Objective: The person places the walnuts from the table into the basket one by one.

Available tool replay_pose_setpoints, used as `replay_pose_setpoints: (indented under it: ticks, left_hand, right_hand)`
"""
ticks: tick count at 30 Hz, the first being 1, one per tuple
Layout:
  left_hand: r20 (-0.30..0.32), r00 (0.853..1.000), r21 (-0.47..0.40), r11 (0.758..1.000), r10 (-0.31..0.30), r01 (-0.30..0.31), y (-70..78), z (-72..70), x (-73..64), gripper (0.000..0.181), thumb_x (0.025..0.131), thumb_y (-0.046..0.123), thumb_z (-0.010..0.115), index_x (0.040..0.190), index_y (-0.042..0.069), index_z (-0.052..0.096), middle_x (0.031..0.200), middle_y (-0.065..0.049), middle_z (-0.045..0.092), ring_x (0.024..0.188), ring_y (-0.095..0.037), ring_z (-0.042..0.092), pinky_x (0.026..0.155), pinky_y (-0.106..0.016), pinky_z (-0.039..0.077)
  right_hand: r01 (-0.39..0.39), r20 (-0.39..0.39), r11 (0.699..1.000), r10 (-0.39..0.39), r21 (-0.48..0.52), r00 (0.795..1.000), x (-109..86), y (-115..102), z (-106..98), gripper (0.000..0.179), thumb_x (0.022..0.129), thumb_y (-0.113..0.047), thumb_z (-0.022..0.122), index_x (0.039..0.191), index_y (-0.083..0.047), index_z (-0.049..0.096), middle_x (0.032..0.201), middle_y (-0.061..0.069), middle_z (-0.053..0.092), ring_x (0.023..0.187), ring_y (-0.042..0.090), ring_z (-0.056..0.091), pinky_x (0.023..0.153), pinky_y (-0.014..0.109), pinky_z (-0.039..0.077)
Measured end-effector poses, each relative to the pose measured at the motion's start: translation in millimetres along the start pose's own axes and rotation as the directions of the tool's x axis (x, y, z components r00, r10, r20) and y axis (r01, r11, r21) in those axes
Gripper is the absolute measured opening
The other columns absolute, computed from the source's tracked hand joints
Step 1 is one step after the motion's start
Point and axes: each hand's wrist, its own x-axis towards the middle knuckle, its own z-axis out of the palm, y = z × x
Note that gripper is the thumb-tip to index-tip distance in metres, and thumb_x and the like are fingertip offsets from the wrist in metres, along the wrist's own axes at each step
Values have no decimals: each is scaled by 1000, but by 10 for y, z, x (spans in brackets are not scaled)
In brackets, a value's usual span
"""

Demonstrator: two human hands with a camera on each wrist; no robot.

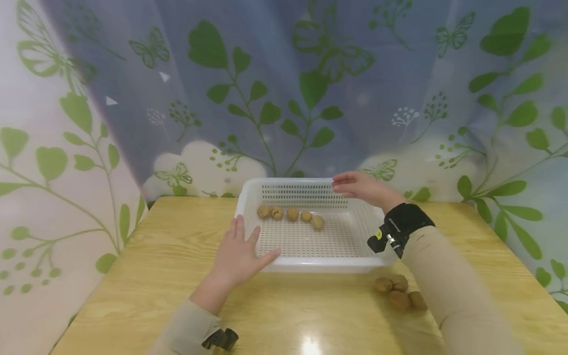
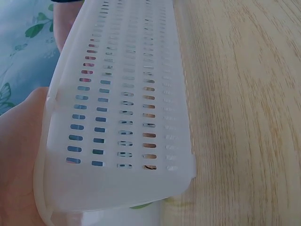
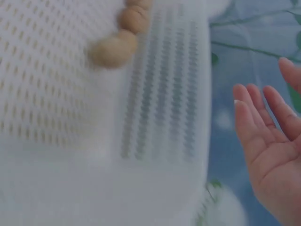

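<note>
A white plastic basket [image 1: 310,266] with slotted walls stands on the table. Inside, several walnuts [image 1: 292,213] form a rough row near its far wall. My left hand [image 1: 239,254] lies over the basket's near left corner, fingers spread and thumb along the front rim; in the left wrist view part of that hand [image 2: 19,155] shows beside the rim. Above the far right rim hovers my right hand [image 1: 365,188], fingers fairly straight. From the right wrist, its palm [image 3: 277,165] appears with nothing in it, beyond the basket's slotted wall [image 3: 164,94].
On the wooden table [image 1: 284,310], several more walnuts [image 1: 399,299] lie in a cluster off the basket's near right corner, beside my right sleeve [image 1: 448,286]. A curtain [image 1: 275,148] with leaves and butterflies hangs right behind the table.
</note>
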Motion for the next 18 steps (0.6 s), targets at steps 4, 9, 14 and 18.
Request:
replay_pose_setpoints:
  ticks: [4,9,14,18]
  left_hand:
    - [3,1000,-6,1000,-2,2,-14,-2,3,90,84,74,35,140,3,41,147,-34,6,137,-44,6,109,-52,16]
    - [19,1000,1,1000,-6,6,-25,7,4,92,83,76,31,141,4,40,148,-33,5,138,-44,4,109,-52,16]
    - [8,1000,8,1000,13,-13,-20,20,10,94,83,77,30,140,3,40,147,-34,7,137,-45,5,109,-52,16]
    - [2,1000,22,1000,13,-13,-11,42,29,95,83,77,29,140,3,40,147,-34,7,137,-45,6,109,-52,15]
  right_hand:
    - [-2,-2,998,2,-67,1000,-278,-39,-176,57,94,-18,58,139,5,34,140,22,40,126,34,40,102,43,35]
    - [17,-40,990,-22,-139,999,-729,73,-264,59,92,-23,60,137,6,37,136,25,43,124,37,43,100,47,37]
    - [7,-157,985,-35,-175,987,-1217,345,-248,53,94,-28,56,134,6,42,129,24,51,117,36,49,96,47,41]
    - [2,-238,983,-46,-181,970,-1510,582,-212,50,96,-28,52,132,6,44,128,24,52,110,20,55,91,34,45]
